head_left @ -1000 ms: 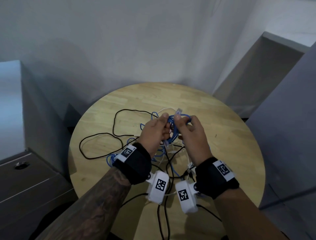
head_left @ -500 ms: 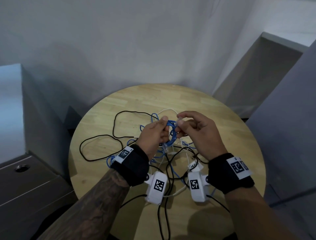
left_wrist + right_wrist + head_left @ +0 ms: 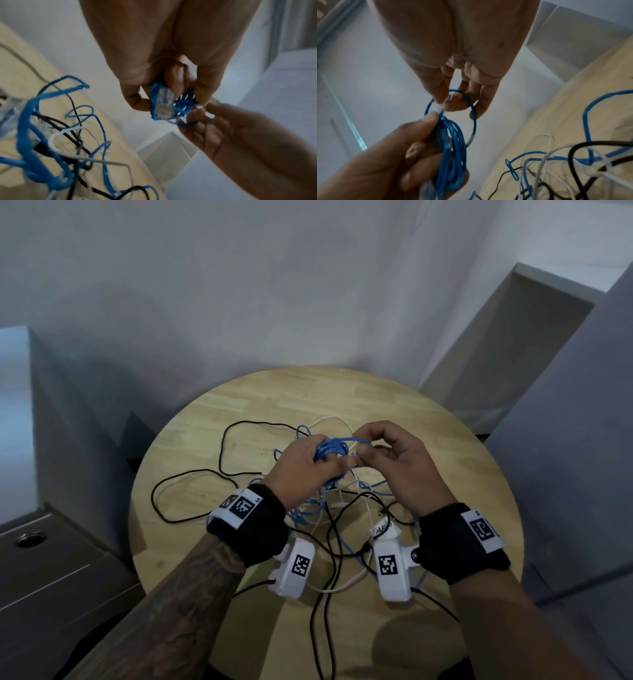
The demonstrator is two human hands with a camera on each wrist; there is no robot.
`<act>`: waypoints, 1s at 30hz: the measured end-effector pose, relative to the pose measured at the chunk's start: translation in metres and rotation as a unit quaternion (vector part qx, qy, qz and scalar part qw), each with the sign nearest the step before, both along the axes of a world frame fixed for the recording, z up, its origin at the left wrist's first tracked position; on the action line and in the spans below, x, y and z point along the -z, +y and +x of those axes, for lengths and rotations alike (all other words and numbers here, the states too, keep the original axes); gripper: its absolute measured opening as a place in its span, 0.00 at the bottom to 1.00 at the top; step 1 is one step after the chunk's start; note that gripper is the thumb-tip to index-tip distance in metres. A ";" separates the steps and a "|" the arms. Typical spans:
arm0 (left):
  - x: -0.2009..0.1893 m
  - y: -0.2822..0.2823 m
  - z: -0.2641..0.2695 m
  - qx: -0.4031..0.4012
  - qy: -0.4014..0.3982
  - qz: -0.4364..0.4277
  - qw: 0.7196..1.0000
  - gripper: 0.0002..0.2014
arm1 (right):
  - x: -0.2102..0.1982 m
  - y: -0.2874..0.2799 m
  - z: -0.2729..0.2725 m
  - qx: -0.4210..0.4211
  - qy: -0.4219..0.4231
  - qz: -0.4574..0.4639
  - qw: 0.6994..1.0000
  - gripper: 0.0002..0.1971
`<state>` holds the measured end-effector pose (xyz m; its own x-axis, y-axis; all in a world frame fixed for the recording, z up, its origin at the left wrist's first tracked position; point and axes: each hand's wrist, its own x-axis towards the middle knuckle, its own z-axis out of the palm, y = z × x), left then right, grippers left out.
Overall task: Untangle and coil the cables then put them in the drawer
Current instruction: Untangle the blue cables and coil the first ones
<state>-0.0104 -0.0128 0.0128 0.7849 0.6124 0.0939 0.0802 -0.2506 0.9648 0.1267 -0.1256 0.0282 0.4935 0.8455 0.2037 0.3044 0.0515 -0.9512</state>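
Head view: both hands are raised over a round wooden table (image 3: 445, 474). The left hand (image 3: 301, 467) has its fingers curled round a small blue coil (image 3: 330, 448). The right hand (image 3: 394, 463) is just beside it, thumb and forefinger pinching the coil's loose end where a clear plug (image 3: 356, 455) shows. Under the hands lies a tangle: a black cable (image 3: 191, 474) looping out to the left, a white cable (image 3: 334, 419) arching behind the hands, and more blue cable (image 3: 376, 486) spread on the wood. At the far left stands a grey drawer unit (image 3: 51, 559), closed, well apart from the cables.

Left wrist view: the left hand (image 3: 163, 54) grips the coil (image 3: 181, 106) between curled fingers and thumb, and a clear plug (image 3: 164, 104) sticks out in front of the loops. The right hand (image 3: 214, 128) touches the coil from the right. Blue cable (image 3: 29, 135), black cable (image 3: 51, 120) and white cable (image 3: 51, 140) cross each other over the table (image 3: 22, 67) at lower left, blurred.

Right wrist view: the right hand (image 3: 453, 54) pinches a clear plug (image 3: 448, 98) at the top of one wide blue loop. The left hand (image 3: 385, 162) clutches the coil (image 3: 452, 155) below it, thumb pressed against the strands. To the right, blue cable (image 3: 587, 121), white cable (image 3: 539, 138) and black cable (image 3: 590, 144) lie tangled on the table (image 3: 556, 108).
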 end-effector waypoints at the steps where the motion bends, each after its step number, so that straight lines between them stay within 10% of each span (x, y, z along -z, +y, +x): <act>1: 0.000 0.000 -0.001 -0.005 0.015 0.020 1.000 0.16 | -0.001 0.000 0.000 0.003 -0.002 0.006 1.000 0.09; 5: 0.005 0.000 0.000 -0.053 -0.036 -0.034 0.997 0.15 | -0.005 0.000 -0.004 0.002 -0.029 0.047 0.998 0.09; 9: 0.006 -0.001 0.002 -0.053 -0.095 -0.155 0.982 0.07 | -0.008 0.000 -0.007 -0.005 0.137 0.020 0.990 0.12; 12: 0.007 -0.002 0.003 -0.018 -0.095 -0.185 0.978 0.04 | -0.004 -0.001 -0.005 -0.033 0.061 -0.046 0.997 0.10; 19: 0.014 -0.013 -0.001 0.134 0.104 -0.125 0.978 0.20 | -0.027 -0.002 0.020 0.132 0.014 0.110 0.985 0.08; 30: 0.012 -0.010 -0.003 0.089 0.025 -0.033 0.995 0.13 | -0.031 -0.012 0.036 0.213 0.068 0.206 0.953 0.06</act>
<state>-0.0135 -0.0228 0.0007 0.8845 0.4663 0.0149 0.0892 -0.2005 0.9756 0.1630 -0.1372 0.0588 0.8190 0.4254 0.3850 0.2565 0.3288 -0.9089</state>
